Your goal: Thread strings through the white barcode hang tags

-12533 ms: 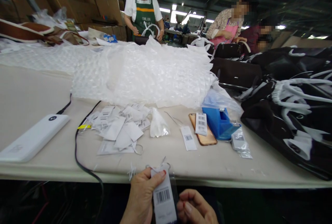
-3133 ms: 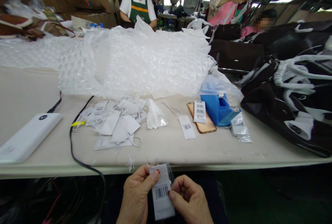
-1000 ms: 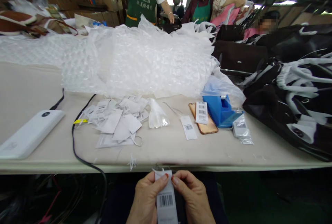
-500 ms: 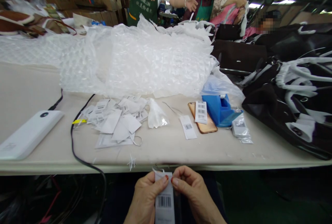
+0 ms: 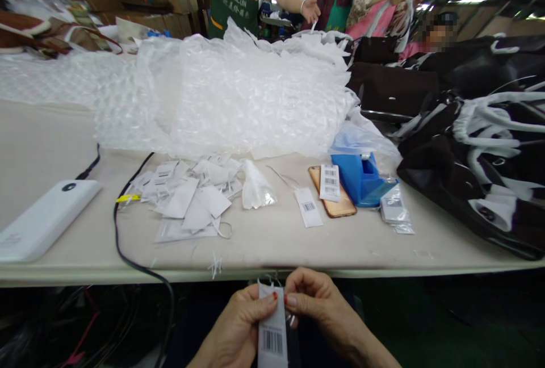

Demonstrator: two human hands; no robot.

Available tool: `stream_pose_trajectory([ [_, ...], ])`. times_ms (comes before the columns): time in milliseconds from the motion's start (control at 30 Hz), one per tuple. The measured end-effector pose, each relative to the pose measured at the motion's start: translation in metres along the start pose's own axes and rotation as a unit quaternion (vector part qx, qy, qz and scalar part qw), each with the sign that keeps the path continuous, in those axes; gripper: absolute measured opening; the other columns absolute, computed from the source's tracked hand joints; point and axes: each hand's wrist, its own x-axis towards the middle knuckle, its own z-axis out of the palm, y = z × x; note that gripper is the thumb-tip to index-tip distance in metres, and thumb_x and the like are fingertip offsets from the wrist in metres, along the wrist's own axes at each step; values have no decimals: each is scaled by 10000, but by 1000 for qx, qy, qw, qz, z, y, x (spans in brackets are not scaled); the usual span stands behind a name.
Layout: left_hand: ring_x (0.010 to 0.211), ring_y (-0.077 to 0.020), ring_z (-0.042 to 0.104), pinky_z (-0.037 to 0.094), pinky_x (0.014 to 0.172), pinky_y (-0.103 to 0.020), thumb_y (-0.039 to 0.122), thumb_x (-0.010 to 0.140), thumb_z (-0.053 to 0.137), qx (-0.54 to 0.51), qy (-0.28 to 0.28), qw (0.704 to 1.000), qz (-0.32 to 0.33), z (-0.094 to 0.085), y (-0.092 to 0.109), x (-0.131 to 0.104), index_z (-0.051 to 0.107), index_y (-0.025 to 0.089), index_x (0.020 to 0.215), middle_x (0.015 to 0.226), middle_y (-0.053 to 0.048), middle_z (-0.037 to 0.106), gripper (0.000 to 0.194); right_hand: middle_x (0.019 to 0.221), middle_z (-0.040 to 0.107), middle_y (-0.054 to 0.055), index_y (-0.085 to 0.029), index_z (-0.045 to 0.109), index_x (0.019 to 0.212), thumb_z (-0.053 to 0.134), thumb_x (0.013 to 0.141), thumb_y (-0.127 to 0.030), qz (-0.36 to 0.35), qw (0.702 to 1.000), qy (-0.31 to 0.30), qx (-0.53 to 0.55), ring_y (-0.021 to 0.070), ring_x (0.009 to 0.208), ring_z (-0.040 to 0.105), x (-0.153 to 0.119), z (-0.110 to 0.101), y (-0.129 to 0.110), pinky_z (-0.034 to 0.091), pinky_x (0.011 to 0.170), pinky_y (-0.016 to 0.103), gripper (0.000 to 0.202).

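Note:
Just below the table edge, my left hand (image 5: 242,322) pinches a white barcode tag (image 5: 272,322) between thumb and fingers. A thin loop of string (image 5: 271,280) shows at the tag's top. My right hand (image 5: 317,302) is closed at the tag's upper right edge, thumb against curled fingers; a bit of pale string appears under its thumb. What exactly the right fingertips grip is too small to make out. On the table ahead lie a heap of white tags (image 5: 183,197), a small clear bag of white pieces (image 5: 256,186) and a single barcode tag with a string (image 5: 309,208).
A phone (image 5: 340,206) with a barcode sheet, a blue tape dispenser (image 5: 357,183) and bagged tags (image 5: 395,212) lie right. Bubble wrap (image 5: 255,95) spans the back; dark bags (image 5: 447,186) are piled right. A power bank (image 5: 51,220) and black cable (image 5: 117,231) lie left. Co-workers stand beyond.
The barcode tag has shifted slightly right and down in my left hand. My right hand has moved slightly, and pale string now shows beneath its thumb.

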Motion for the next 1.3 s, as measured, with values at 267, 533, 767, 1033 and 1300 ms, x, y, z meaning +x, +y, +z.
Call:
stream_pose_trajectory([
  [267, 511, -148, 585, 420, 554, -249, 231, 640, 710, -55, -97, 993, -28, -6, -6, 4, 683, 69, 655, 538, -72, 646, 165, 523, 627, -8, -127, 576, 695, 734, 656, -333, 12, 1000, -21, 15, 77, 424, 563, -2, 0, 4, 425, 428, 167, 262],
  [533, 528, -168, 590, 408, 525, -242, 307, 578, 760, -55, -129, 990, -30, 2, -8, 2, 651, 61, 590, 518, -65, 616, 269, 487, 620, -21, -133, 585, 744, 712, 686, -308, 7, 998, -61, 12, 65, 374, 544, -3, 0, 6, 428, 372, 142, 224],
  [767, 597, -135, 627, 469, 540, -203, 209, 621, 738, -49, -159, 984, -69, -4, -6, 0, 684, 55, 718, 678, -102, 693, 190, 479, 590, -37, -115, 645, 711, 717, 672, -289, 44, 992, -70, -97, 19, 369, 474, -6, -4, -13, 345, 348, 98, 193],
  [1033, 505, -167, 657, 484, 485, -201, 282, 567, 784, -75, -206, 972, -83, -7, -9, 1, 620, 111, 661, 505, -31, 650, 255, 477, 559, -42, -109, 671, 666, 769, 601, -292, 49, 985, -86, -142, 22, 380, 459, -2, -4, -21, 348, 373, 122, 217],
  [1300, 344, -94, 516, 426, 398, -192, 305, 586, 769, -54, -167, 981, -80, -7, -9, 1, 540, 145, 665, 432, 17, 563, 290, 474, 536, -60, -120, 661, 652, 754, 616, -284, 31, 984, -96, -150, 19, 381, 439, 0, -4, -23, 333, 374, 122, 192],
])
